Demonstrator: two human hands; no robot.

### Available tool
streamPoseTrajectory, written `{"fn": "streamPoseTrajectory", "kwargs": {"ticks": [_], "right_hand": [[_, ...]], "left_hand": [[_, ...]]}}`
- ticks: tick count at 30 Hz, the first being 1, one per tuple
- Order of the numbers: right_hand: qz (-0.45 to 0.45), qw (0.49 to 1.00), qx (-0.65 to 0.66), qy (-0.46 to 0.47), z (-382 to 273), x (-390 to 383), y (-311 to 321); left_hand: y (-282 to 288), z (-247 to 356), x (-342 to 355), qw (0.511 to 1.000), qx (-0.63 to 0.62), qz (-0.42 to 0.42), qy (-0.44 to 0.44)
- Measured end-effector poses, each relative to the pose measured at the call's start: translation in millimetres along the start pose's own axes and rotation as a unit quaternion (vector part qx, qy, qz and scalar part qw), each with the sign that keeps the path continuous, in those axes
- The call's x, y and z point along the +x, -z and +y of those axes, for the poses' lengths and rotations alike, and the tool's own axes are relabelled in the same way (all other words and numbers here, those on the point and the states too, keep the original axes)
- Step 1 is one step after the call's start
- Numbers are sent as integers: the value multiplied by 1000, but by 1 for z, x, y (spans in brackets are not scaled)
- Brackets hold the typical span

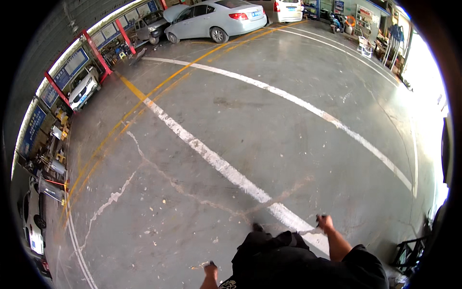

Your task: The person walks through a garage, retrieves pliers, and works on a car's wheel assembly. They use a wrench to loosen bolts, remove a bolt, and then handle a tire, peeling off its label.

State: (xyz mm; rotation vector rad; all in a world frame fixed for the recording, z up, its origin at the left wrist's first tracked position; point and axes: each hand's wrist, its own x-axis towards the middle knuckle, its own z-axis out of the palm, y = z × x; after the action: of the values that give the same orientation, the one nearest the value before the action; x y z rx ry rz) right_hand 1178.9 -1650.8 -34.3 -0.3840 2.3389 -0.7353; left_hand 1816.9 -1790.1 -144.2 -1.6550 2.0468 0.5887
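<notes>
My right hand is held out to the right of my body, above the white floor line. Its fingers look curled, with something dark at their ends that is too small to make out. Lower down on the left, my left hand hangs over the grey floor. It also ends in a dark patch, and its fingers cannot be told apart. Neither hand touches any car or tool. My dark clothing fills the lower middle, and one dark shoe shows ahead of it.
A silver car and a white van stand at the far side. White cars and cluttered shelving line the left, near red posts. A black metal frame stands at the near right. A white folding chair is far right.
</notes>
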Motion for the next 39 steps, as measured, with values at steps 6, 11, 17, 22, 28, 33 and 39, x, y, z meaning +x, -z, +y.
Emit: {"fn": "streamPoseTrajectory", "kwargs": {"ticks": [6, 11, 17, 22, 28, 33, 39], "right_hand": [[-105, 969, -5, -224, -86, 53, -79], [-166, 950, -70, -255, -154, 149, -142], [-197, 957, -179, -119, -268, 448, -152], [-126, 990, -65, -15, -704, 567, -180], [-59, 996, 15, 67, -939, 734, -240], [-181, 971, -148, -53, -979, 787, -335], [-211, 947, -43, -239, -1024, 802, -379]], "left_hand": [[251, 47, 266, 956, -77, 277, -51], [386, 52, 404, 949, -217, 227, -35], [399, 91, 515, 997, 75, 14, -19], [446, 66, 545, 961, 213, -171, -31], [519, 86, 716, 985, 4, -161, 59], [649, 53, 897, 996, 22, -84, -9], [910, 14, 1195, 946, 234, 214, -72]]}}
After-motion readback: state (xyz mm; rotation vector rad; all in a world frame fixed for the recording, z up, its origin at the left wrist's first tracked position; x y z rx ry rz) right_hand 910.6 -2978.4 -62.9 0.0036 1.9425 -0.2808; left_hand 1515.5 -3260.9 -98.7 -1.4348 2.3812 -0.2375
